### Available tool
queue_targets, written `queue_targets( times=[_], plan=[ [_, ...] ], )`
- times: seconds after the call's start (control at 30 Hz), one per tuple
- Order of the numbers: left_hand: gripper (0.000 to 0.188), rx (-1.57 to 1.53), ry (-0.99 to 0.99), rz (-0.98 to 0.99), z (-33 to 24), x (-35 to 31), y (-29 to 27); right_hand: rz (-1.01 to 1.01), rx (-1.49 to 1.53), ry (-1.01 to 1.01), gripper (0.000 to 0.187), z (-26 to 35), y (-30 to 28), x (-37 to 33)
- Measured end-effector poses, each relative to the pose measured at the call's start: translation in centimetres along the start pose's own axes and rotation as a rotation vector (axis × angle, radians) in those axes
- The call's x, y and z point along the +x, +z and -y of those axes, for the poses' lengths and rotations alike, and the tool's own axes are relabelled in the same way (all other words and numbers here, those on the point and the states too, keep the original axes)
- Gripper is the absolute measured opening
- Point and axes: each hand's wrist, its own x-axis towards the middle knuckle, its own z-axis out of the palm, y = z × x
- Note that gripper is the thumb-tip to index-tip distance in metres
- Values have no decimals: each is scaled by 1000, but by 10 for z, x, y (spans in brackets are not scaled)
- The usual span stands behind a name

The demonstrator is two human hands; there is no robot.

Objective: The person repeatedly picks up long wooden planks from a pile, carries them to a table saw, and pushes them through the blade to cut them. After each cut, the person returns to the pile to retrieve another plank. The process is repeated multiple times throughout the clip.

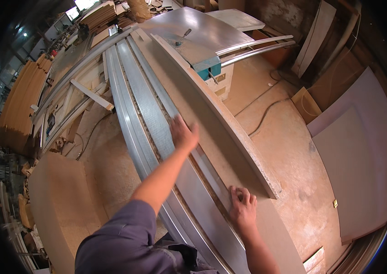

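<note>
A long brown board [202, 116] lies lengthwise beside the grooved metal sliding table [145, 102] of a large machine. My left hand [184, 134] reaches across the metal to the board's left edge, thumb apart from the fingers; motion blurs it a little. Nearer to me, my right hand [243, 205] has its fingers bent at the near left corner of the board, gripping there. Its fingertips are partly hidden. A pale, rough-edged strip [234, 130] runs along the board's right side.
A teal machine part [207, 67] with metal rails [257, 50] projects right of the board. Large flat panels [362, 160] lean at the right. Brown sheets [22, 105] stand stacked at the left. A cable [264, 118] crosses the dusty floor.
</note>
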Motion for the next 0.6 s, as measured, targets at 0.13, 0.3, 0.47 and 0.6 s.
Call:
queue_targets(
  times=[0.13,0.3,0.47,0.6],
  plan=[
    [78,25,68,108,-26,-104,-20,-4,88,10,55,28,19,46],
    [80,85,134,165,0,-101,-23,-96,161,-34,52,51,57,100],
    [77,74,141,168,31,-38,-17,-89,226,-91,50,52,66,93],
    [77,78,119,160,64,10,-12,-42,173,-68,48,36,41,12]
  ],
)
